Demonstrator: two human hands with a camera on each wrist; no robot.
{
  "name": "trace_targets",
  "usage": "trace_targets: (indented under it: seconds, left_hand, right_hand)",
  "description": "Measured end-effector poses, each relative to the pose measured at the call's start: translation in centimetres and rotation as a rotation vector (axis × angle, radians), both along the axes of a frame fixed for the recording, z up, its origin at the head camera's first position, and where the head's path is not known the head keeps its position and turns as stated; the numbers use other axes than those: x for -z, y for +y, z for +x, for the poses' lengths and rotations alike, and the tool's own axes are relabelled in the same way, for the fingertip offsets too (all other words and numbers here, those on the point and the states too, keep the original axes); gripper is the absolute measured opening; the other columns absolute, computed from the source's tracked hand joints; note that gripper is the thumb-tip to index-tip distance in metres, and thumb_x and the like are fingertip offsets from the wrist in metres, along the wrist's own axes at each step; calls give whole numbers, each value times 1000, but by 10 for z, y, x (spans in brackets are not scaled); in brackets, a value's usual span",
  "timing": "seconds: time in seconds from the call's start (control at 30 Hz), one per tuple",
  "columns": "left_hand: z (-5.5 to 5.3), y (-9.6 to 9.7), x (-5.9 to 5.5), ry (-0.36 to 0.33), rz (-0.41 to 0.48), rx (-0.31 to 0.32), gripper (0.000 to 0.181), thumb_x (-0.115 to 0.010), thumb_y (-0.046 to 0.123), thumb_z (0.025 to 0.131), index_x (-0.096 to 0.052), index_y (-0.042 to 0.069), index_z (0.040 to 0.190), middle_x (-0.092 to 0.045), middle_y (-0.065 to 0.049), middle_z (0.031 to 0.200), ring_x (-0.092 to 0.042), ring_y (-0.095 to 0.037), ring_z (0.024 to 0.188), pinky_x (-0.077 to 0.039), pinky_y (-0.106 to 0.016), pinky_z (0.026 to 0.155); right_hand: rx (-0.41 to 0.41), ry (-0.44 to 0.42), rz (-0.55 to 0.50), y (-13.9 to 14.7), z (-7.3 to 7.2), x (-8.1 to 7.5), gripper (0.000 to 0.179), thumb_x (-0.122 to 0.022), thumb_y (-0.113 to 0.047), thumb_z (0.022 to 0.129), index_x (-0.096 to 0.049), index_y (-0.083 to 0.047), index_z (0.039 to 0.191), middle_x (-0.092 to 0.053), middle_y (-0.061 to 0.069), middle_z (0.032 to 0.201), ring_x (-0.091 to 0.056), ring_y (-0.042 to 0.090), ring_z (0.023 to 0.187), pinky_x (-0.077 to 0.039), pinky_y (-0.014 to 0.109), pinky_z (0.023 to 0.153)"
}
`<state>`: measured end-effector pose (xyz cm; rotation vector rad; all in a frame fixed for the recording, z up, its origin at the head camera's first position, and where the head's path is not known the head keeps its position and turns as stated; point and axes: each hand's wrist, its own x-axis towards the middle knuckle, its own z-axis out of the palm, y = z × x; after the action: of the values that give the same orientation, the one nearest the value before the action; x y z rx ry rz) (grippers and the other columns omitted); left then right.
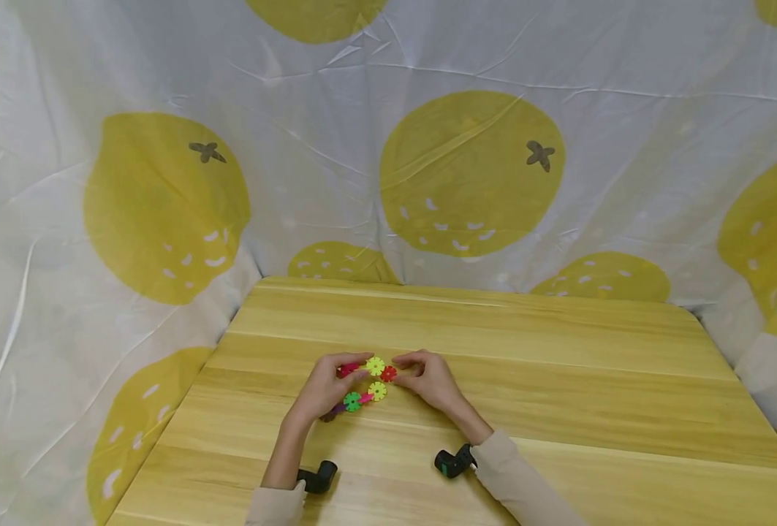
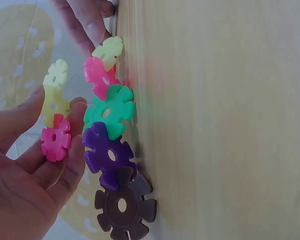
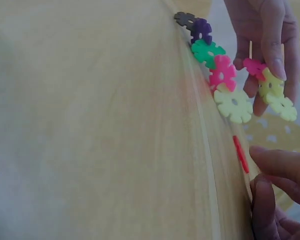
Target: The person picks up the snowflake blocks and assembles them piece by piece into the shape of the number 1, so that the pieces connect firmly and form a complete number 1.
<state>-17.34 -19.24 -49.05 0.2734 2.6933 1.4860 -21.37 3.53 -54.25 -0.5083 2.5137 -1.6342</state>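
My left hand (image 1: 325, 383) pinches a short chain of notched plastic flower discs between thumb and fingers. It runs from a pink disc (image 2: 55, 138) through a yellow disc (image 2: 54, 106) to a second yellow one (image 2: 56, 74). A longer chain lies beside that hand: a brown disc (image 2: 126, 206), a purple disc (image 2: 109, 154), a green disc (image 2: 110, 111), a pink disc (image 3: 222, 73) and a yellow disc (image 3: 233, 103). Beside a single red disc (image 3: 241, 154), seen edge-on, are the fingertips of my right hand (image 1: 433, 380); a narrow gap shows between them in the right wrist view.
The wooden table (image 1: 592, 409) reaches back to a white cloth (image 1: 322, 146) printed with yellow lemons. Black devices sit by both wrists, one by the left wrist (image 1: 322, 476) and one by the right wrist (image 1: 450, 462).
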Motion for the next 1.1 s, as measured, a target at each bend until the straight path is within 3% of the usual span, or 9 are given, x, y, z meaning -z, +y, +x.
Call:
trace_targets:
  seconds: [0.2, 0.33, 0.4, 0.53, 0.67, 0.8, 0.97, 1.1]
  left_hand:
    - [0, 1, -1, -17, 17, 21, 33, -73, 11, 96, -74, 12, 129, -69, -19, 135, -31, -6, 51, -35, -20, 51]
    - [0, 2, -1, -13, 46, 64, 36, -71, 9, 97, -71, 9, 133, -67, -22, 136, -27, -5, 45, -35, -20, 47]
    - [0, 2, -1, -8, 56, 84, 36, -71, 9, 97, -71, 8, 133, -67, -22, 136, -29, -6, 45, -36, -19, 47]
    - [-1, 4, -1, 7, 65, 112, 37, -71, 9, 97, -70, 6, 134, -68, -22, 136, -50, -13, 60, -40, -20, 53]
    - [-1, 8, -1, 15, 59, 115, 37, -71, 10, 97, -70, 6, 134, -69, -19, 134, -60, -19, 79, -44, -20, 58]
    - [0, 12, -2, 22, 44, 118, 36, -71, 10, 97, -71, 7, 133, -72, -15, 130, -65, -19, 97, -50, -20, 71]
    - [1, 17, -5, -7, 43, 136, 38, -70, 11, 98, -69, 9, 136, -71, -12, 131, -59, -16, 80, -46, -19, 61]
    - [1, 21, -6, -6, 39, 135, 36, -72, 9, 97, -71, 10, 133, -72, -8, 123, -54, -15, 79, -45, -19, 62]
  right_hand:
    - [-27, 113, 133, -5, -1, -4, 29, -88, -15, 83, -81, -7, 111, -68, 7, 89, -55, 8, 73, -47, 20, 64]
    - [-19, 127, 197, -6, 0, -8, 24, -88, -16, 83, -82, -10, 105, -67, 4, 85, -54, 9, 74, -43, 20, 65]
    - [-11, 115, 209, -6, 1, -10, 21, -89, -16, 82, -82, -10, 101, -66, 4, 85, -55, 10, 75, -43, 21, 66]
    - [-6, 84, 211, -2, 4, -12, 21, -90, -16, 81, -78, -11, 98, -65, 4, 91, -55, 11, 78, -44, 20, 68]
    - [-41, 34, 132, 5, 7, -13, 22, -86, -9, 84, -71, -7, 100, -67, 6, 92, -57, 11, 74, -48, 19, 65]
    - [-89, -46, -14, 15, 7, -10, 16, -77, 1, 90, -70, -1, 105, -70, 15, 87, -65, 14, 69, -57, 22, 61]
    - [-95, -172, -216, 29, 8, -10, 18, -70, 1, 96, -72, 5, 114, -72, 25, 94, -75, 21, 76, -64, 32, 69]
    - [-62, -235, -358, 38, 9, -17, 24, -69, 0, 97, -68, 10, 120, -72, 25, 98, -77, 21, 80, -65, 35, 74]
